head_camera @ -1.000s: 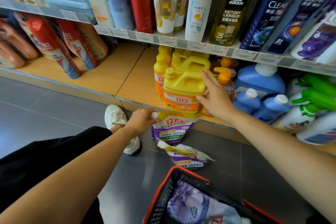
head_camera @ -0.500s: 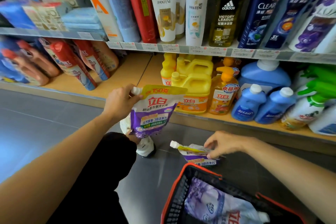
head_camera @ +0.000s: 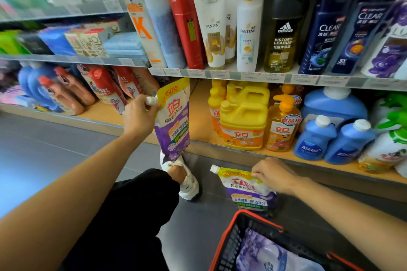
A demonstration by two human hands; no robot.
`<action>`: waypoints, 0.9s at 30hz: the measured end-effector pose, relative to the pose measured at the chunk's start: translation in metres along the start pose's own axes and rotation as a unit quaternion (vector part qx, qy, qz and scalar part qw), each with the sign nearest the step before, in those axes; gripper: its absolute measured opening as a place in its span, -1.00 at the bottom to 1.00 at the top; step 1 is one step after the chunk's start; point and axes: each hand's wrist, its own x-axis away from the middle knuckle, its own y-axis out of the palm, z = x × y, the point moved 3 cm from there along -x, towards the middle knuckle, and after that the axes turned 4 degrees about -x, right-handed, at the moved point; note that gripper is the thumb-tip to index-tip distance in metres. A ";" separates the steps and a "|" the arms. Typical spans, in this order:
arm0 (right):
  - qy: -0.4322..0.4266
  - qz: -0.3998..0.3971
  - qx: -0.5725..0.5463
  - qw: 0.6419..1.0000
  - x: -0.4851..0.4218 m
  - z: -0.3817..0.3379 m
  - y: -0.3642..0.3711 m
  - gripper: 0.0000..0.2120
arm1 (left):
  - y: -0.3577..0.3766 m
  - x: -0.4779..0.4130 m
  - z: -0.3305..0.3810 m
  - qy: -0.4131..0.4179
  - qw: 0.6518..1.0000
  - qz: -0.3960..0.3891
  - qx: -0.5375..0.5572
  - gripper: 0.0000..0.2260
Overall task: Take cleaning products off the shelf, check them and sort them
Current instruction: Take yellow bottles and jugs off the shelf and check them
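My left hand (head_camera: pixel 138 116) grips a purple and yellow detergent refill pouch (head_camera: pixel 175 121) by its white spout, and the pouch hangs in front of the bottom shelf (head_camera: pixel 198 116). Lower right, my right hand (head_camera: pixel 272 175) pinches the top edge of a second pouch of the same kind (head_camera: pixel 244 189), which stands just above the floor beside the basket. A third purple pouch (head_camera: pixel 264 253) lies inside the black basket with the red rim (head_camera: pixel 222 246).
Yellow dish-soap jugs (head_camera: pixel 242 125), an orange pump bottle (head_camera: pixel 282 123) and blue detergent bottles (head_camera: pixel 332 138) stand on the bottom shelf. Shampoo bottles fill the shelf above (head_camera: pixel 242 75). My knee in black and a white shoe (head_camera: pixel 187 178) are on the grey floor.
My left hand has lifted its pouch higher, up to the bottom shelf. My right hand has taken the floor pouch by its top edge and raised it upright.
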 end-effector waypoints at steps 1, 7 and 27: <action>-0.008 0.009 -0.006 1.000 -0.002 -0.006 -0.003 -0.55 | 0.002 -0.002 -0.001 -0.013 1.000 -0.004 0.009 -0.78; -0.011 0.066 -0.059 0.996 -0.017 -0.030 -0.036 -0.67 | 0.020 -0.031 0.005 0.002 0.999 -0.028 0.044 -0.78; -0.048 0.169 -0.064 0.982 -0.074 -0.082 -0.110 -0.59 | 0.126 0.004 -0.080 -0.164 0.936 -0.226 0.216 -0.38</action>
